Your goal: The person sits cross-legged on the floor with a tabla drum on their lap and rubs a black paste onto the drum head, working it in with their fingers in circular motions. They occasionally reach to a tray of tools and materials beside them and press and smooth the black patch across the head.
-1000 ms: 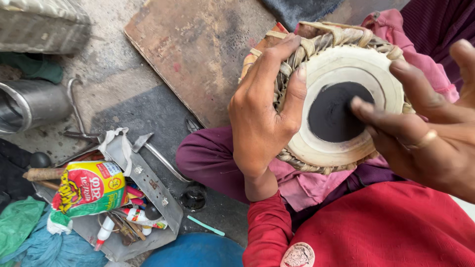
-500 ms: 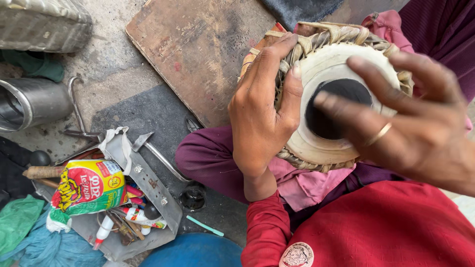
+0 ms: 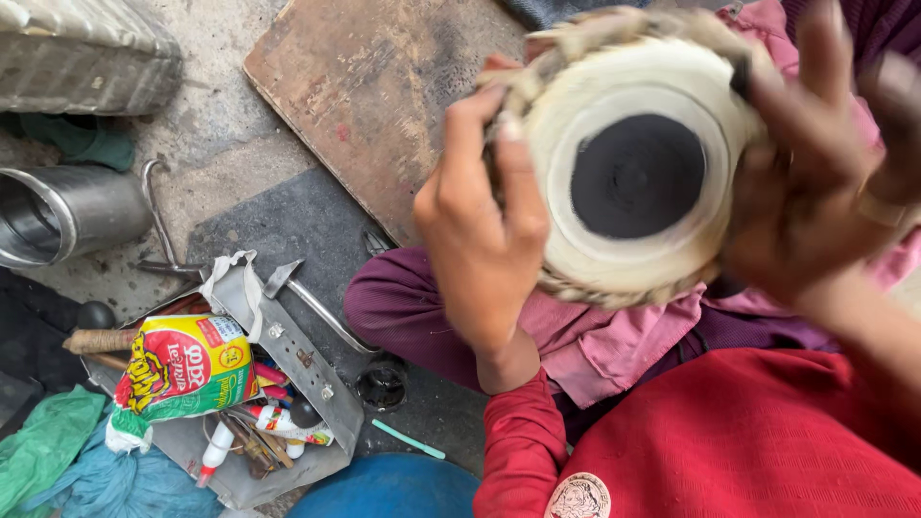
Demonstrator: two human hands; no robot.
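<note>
Cream drumhead (image 3: 633,173) (black centre spot)

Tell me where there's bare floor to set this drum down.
Free: the flat brown wooden board, and the grey floor patch between it and the steel pot. Crowded: the metal tool tray at lower left.

Left hand (image 3: 477,230) gripping small drum (image 3: 633,163) rim, right hand (image 3: 815,182) across drumhead, metal toolbox (image 3: 288,355) on floor
</note>
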